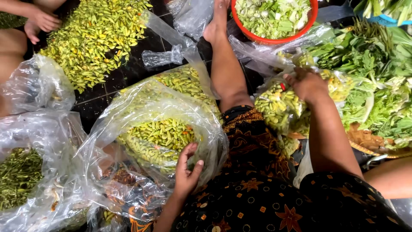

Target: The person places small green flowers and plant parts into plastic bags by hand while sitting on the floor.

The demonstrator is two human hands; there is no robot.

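My left hand is at the near rim of a large clear plastic bag, with fingers and thumb pinching the plastic. Inside that bag lie many small green chilies, a few of them orange. My right hand grips the top of a smaller clear bag packed with green chilies, held beside my knee. My bare leg stretches out between the two bags. Patterned dark cloth covers my lap.
A heap of yellow-green chilies lies on the dark tiled floor, with another person's hands at its far left. A red basin of chopped greens stands ahead. Leafy vegetables fill the right. A bag of green stems sits left.
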